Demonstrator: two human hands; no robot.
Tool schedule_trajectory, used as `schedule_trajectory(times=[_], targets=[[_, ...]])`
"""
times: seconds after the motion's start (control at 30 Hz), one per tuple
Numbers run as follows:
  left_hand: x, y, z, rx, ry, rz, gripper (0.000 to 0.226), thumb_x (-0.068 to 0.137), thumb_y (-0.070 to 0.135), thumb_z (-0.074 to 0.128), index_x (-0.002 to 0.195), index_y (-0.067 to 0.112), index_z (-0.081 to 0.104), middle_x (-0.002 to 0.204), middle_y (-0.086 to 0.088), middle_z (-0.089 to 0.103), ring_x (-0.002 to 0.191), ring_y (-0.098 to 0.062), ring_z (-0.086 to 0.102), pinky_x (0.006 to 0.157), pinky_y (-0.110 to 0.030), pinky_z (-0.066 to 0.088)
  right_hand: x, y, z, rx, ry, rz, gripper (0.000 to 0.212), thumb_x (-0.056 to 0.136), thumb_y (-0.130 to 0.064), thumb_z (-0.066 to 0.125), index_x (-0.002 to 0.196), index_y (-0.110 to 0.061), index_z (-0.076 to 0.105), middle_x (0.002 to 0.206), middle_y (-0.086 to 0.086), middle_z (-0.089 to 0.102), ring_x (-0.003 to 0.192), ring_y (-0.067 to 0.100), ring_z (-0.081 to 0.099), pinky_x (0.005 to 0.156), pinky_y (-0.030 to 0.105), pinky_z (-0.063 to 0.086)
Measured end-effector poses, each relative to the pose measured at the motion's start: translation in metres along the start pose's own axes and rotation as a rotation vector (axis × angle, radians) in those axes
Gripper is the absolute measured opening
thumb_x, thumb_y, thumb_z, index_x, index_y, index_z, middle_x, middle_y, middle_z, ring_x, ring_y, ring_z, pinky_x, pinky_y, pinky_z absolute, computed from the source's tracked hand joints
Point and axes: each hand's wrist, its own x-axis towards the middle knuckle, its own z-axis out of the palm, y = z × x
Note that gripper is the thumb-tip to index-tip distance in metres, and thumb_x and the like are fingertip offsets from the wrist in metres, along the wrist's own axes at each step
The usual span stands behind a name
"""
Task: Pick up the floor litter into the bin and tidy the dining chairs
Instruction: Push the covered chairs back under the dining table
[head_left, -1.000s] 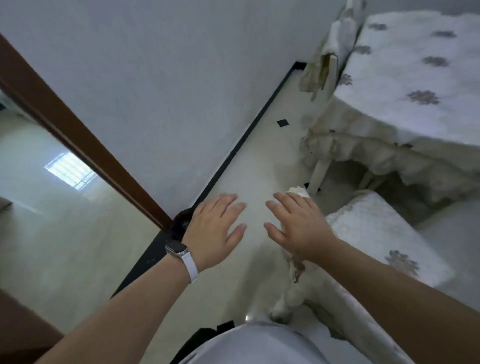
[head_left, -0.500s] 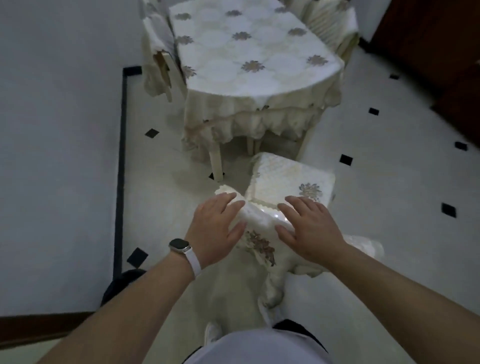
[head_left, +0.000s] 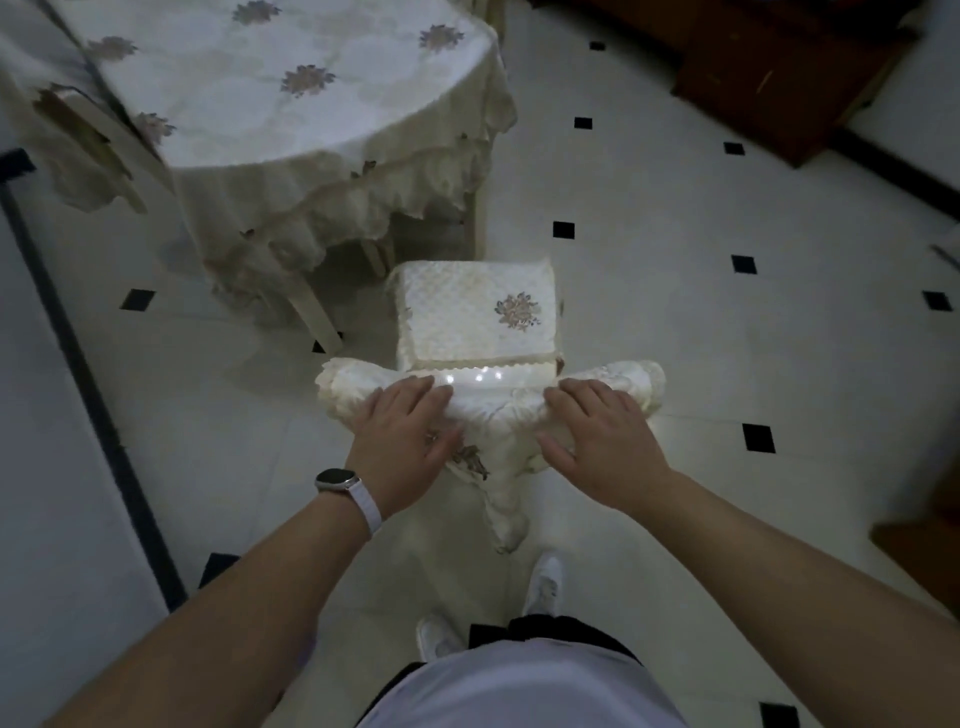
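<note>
Both hands were on the top edge of the chair back: left hand toward its left end, right hand toward its right end, with bare fabric between them. Each had its fingers laid over the top and its thumb on the near face, so both were gripping the chair. The chair stood on the floor straight ahead of the person, seat facing the worktop, seat front near the hanging hem of the cloth, not tucked under. It was wrapped in cream quilted fabric, with one floral motif on the seat's right side and another low on the back's near face. Ruffled ends bulged out past both hands. Watch on the left wrist.
</note>
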Motion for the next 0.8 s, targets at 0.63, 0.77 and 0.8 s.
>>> schedule_trajectory(times=[0.63, 0.77, 0.8], targets=[[0.058, -0.019, 0.029, 0.100, 0.133, -0.004, 0.054, 0.083, 0.059, 0.055, 0.108, 0.012, 0.064, 0.102, -0.009, 0.062, 0.098, -0.032, 0.055, 0.098, -0.056, 0.039, 0.079, 0.055, 0.038, 0.116, 0.244, -0.254, 0.065, 0.094, -0.070, 0.038, 0.090, -0.012, 0.067, 0.080, 0.004, 0.064, 0.072, 0.027, 0.060, 0.068, 0.039, 0.047], [0.082, -0.023, 0.033, 0.075, 0.187, 0.028, 0.066, 0.090, 0.070, 0.041, 0.104, 0.011, 0.066, 0.098, -0.008, 0.062, 0.095, -0.027, 0.052, 0.097, -0.051, 0.037, 0.099, 0.070, 0.037, 0.108, 0.295, -0.281, 0.063, 0.094, -0.069, 0.040, 0.085, -0.012, 0.066, 0.078, 0.003, 0.062, 0.070, 0.027, 0.059, 0.065, 0.038, 0.046], [0.088, -0.023, 0.034, 0.067, 0.204, 0.039, 0.067, 0.090, 0.071, 0.039, 0.103, 0.011, 0.067, 0.096, -0.007, 0.062, 0.094, -0.026, 0.051, 0.096, -0.050, 0.037, 0.104, 0.073, 0.036, 0.101, 0.307, -0.289, 0.062, 0.094, -0.068, 0.041, 0.085, -0.012, 0.066, 0.078, 0.004, 0.063, 0.070, 0.027, 0.059, 0.064, 0.038, 0.047]])
